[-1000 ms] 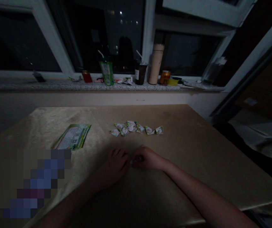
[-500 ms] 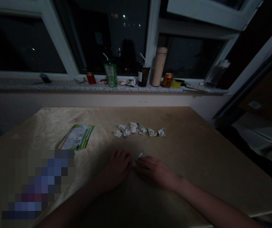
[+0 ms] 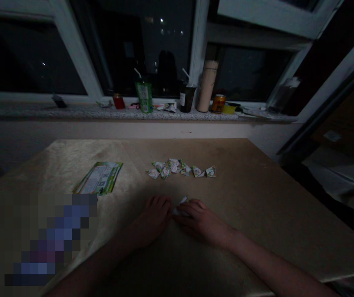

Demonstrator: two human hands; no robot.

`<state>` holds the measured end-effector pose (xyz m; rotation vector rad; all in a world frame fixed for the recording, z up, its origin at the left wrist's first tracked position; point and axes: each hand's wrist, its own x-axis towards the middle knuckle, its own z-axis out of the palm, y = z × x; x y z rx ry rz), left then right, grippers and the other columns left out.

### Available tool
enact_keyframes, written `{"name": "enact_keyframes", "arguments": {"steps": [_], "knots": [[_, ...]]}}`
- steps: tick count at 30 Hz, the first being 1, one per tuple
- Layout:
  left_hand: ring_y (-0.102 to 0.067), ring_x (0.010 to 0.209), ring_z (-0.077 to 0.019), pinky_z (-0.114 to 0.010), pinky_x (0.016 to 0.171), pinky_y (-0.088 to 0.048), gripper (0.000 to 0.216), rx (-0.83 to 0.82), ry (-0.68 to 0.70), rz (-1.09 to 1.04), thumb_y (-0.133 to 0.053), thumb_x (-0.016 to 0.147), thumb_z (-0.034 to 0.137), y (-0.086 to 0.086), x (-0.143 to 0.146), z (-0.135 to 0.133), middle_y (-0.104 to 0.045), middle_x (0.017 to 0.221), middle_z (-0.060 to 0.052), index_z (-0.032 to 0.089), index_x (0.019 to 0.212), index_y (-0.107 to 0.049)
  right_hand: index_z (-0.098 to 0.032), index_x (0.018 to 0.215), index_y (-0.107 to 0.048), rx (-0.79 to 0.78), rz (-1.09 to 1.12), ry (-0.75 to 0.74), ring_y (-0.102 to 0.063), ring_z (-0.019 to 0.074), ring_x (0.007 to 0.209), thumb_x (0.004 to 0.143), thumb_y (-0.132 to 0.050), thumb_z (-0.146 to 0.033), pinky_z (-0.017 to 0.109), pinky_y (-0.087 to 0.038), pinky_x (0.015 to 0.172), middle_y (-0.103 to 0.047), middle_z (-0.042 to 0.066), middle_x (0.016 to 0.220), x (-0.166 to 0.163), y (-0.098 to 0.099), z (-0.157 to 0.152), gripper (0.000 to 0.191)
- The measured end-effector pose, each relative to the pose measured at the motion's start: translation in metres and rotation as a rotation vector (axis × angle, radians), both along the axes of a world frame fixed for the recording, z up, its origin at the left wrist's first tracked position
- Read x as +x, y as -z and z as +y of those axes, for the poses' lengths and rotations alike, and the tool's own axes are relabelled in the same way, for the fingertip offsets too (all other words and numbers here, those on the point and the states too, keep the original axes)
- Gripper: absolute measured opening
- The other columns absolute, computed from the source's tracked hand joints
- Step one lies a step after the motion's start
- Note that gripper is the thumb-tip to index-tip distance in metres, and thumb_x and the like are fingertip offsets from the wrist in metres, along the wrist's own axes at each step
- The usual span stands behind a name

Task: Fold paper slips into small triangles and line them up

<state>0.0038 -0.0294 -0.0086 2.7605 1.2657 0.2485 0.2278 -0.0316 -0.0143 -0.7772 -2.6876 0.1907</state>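
Both my hands rest together on the tan table (image 3: pixel 257 194) near its front. My left hand (image 3: pixel 152 216) has its fingers curled down, its fingertips against a small folded paper piece (image 3: pixel 181 202). My right hand (image 3: pixel 200 218) pinches the same paper piece from the right, fingers pressed over it. Only a pale corner of the paper shows between the fingertips. Farther back on the table lies a row of several small folded paper shapes (image 3: pixel 180 168), printed green and white.
A green printed leaflet (image 3: pixel 99 178) lies flat at the left of the table. On the windowsill (image 3: pixel 71 111) stand a green drink carton (image 3: pixel 144 95), a dark cup (image 3: pixel 187 98), a tall beige tube (image 3: pixel 207 86) and cans (image 3: pixel 218 103). The room is dim.
My right hand has turned from a fist into a flatter pinch and shifted slightly right and nearer. The paper piece's corner now shows above my fingers. The view tilted a little.
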Motion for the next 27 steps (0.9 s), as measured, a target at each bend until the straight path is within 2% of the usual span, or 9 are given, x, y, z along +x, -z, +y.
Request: {"name": "enact_keyframes", "arguments": {"steps": [8, 17, 27], "knots": [[-0.048, 0.101, -0.0243, -0.042, 0.092, -0.036, 0.019, -0.007, -0.076, -0.03, -0.036, 0.094, 0.014, -0.0012, 0.0024, 0.0013, -0.053, 0.109, -0.008, 0.016, 0.107, -0.05, -0.023, 0.133, -0.05, -0.07, 0.009, 0.007, -0.04, 0.0218, 0.126, 0.09, -0.055, -0.028, 0.039, -0.03, 0.107, -0.051, 0.009, 0.133, 0.0012, -0.0045, 0.0002, 0.043], [-0.047, 0.1, -0.0273, -0.046, 0.09, -0.035, 0.02, 0.01, -0.149, -0.018, -0.035, 0.094, 0.016, -0.0016, 0.0068, 0.0035, -0.053, 0.107, -0.01, 0.017, 0.096, -0.055, -0.023, 0.135, -0.047, -0.073, 0.015, 0.034, -0.039, 0.0228, 0.128, 0.091, -0.053, -0.032, 0.042, -0.028, 0.109, -0.048, 0.009, 0.138, 0.0015, -0.0012, 0.0008, 0.045], [-0.047, 0.108, -0.0261, -0.045, 0.095, -0.034, 0.014, -0.021, -0.204, -0.074, -0.045, 0.092, 0.021, 0.0007, 0.0023, 0.0078, -0.053, 0.113, -0.008, 0.019, 0.103, -0.053, -0.026, 0.137, -0.044, -0.129, -0.023, 0.034, -0.03, 0.0223, 0.136, 0.093, -0.049, -0.035, 0.044, -0.023, 0.111, -0.038, 0.008, 0.147, 0.0034, -0.0015, 0.0017, 0.046]]}}
